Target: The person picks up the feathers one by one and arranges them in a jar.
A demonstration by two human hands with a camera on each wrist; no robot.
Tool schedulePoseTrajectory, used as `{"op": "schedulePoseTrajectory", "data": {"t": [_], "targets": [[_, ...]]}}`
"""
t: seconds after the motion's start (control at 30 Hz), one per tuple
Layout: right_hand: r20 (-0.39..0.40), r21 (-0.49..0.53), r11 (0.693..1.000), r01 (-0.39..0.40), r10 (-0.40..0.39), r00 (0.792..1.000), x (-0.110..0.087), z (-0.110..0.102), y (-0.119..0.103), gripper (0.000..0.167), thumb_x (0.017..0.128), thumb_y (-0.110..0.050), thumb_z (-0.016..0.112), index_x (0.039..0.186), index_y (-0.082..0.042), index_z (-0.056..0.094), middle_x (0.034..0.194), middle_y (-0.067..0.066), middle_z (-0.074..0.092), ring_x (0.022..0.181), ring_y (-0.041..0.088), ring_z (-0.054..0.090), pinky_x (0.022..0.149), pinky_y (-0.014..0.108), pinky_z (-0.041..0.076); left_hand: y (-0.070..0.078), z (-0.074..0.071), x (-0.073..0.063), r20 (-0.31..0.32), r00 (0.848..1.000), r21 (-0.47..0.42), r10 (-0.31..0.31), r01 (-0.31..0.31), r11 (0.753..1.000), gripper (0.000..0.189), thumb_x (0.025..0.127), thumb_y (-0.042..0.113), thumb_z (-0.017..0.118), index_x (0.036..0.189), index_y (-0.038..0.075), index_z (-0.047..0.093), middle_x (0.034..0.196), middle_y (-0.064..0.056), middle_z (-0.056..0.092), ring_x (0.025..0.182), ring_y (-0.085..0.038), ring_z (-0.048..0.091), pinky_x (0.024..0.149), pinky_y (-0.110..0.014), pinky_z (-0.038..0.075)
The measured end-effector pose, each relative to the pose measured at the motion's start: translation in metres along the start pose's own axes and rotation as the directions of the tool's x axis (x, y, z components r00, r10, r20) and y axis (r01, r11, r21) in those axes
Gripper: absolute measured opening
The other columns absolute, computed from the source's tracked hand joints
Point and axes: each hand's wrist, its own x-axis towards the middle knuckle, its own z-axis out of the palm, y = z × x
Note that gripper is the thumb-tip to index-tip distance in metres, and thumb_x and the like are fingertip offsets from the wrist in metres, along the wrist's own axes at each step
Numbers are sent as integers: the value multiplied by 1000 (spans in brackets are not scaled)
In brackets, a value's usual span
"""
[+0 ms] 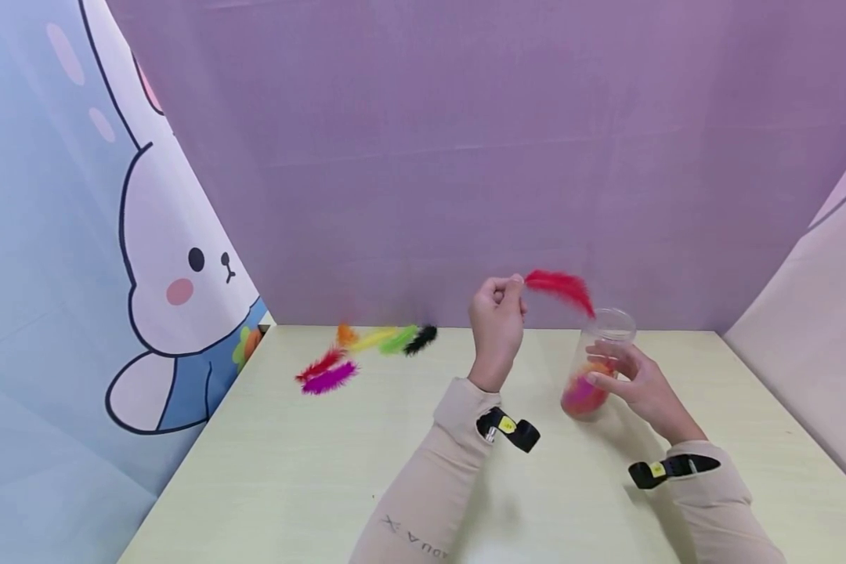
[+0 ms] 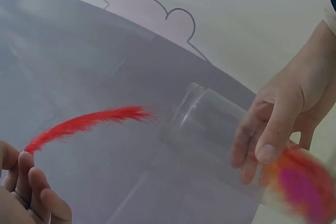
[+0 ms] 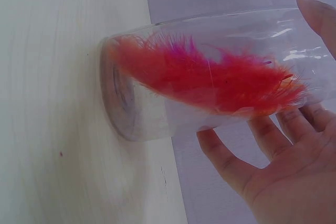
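Observation:
Between thumb and fingers, my left hand (image 1: 497, 327) pinches a red feather (image 1: 560, 287) by one end. Its free tip points right, close to the jar's mouth; in the left wrist view a small gap separates the feather (image 2: 89, 124) from the rim. A clear plastic jar (image 1: 580, 362) stands on the table, leaning slightly in the head view. My right hand (image 1: 645, 392) grips its side, thumb on one side and fingers (image 3: 270, 137) on the other. Red, orange and magenta feathers (image 3: 210, 82) lie inside the jar's lower part.
Loose feathers lie at the table's back left: a red one (image 1: 322, 365), a magenta one (image 1: 330, 378), an orange one (image 1: 346, 335), plus yellow (image 1: 374, 339), green (image 1: 399, 339) and black (image 1: 421, 340) ones. A purple cloth (image 1: 423, 172) hangs behind the table (image 1: 289, 470).

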Motion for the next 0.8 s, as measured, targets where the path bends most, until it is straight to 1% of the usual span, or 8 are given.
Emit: {"op": "schedulePoseTrajectory", "data": {"t": [0.17,0.3,0.37,0.4,0.5,0.63,0.7,0.8], "targets": [[6,-11,1000,-17,17,1000,0,-1,-1,65,96,-36,72,150,-11,46,146,16,58,119,-12,50,92,7,44,-5,7,-1,-6,1000,18,6,-6,1000,23,103,20,61,99,-2,68,64,5,55,54,-7,49,50,-22,36],[6,-18,1000,-21,21,1000,0,-1,-1,65,96,-37,72,150,-12,46,147,17,57,119,-12,50,92,7,44,-8,12,-3,-5,1000,44,19,-19,999,21,102,20,62,96,1,69,63,6,55,52,-6,48,49,-21,36],[5,-19,1000,-19,19,1000,0,-1,-1,64,96,-37,72,150,-13,46,146,15,58,119,-11,50,92,7,44,-9,15,-4,-2,1000,57,27,-26,998,21,102,21,62,95,2,69,63,6,55,52,-6,47,49,-21,36],[5,-18,1000,-17,17,1000,0,-1,0,64,96,-37,72,150,-13,46,145,13,59,119,-11,50,92,7,44,-10,16,-4,0,1000,60,30,-30,998,21,102,21,62,94,3,68,63,6,55,51,-6,47,49,-21,36],[3,-13,1000,-12,12,1000,0,0,0,63,96,-36,72,149,-13,47,139,-2,63,119,-10,50,93,7,44,-13,18,-5,9,999,66,37,-38,997,22,102,21,62,92,3,67,63,5,56,51,-6,47,49,-21,36],[4,-4,1000,-9,9,1000,0,0,0,63,96,-36,72,149,-12,47,132,-17,62,120,-9,51,93,8,44,-18,20,-7,21,999,80,42,-43,996,22,102,21,62,89,4,66,62,6,54,51,-5,48,49,-20,36],[5,-1,1000,-11,11,1000,0,0,0,64,96,-36,72,149,-12,47,135,-9,63,119,-9,51,93,8,44,-19,21,-8,24,998,95,51,-53,994,22,102,21,62,89,3,67,62,7,52,50,-4,46,49,-19,36],[2,-4,1000,-14,14,1000,0,0,0,64,96,-36,72,149,-12,47,135,-7,63,118,-10,52,93,8,45,-22,24,-9,32,997,127,67,-70,989,23,102,22,63,89,2,67,62,9,49,50,-3,43,50,-18,35]]}}
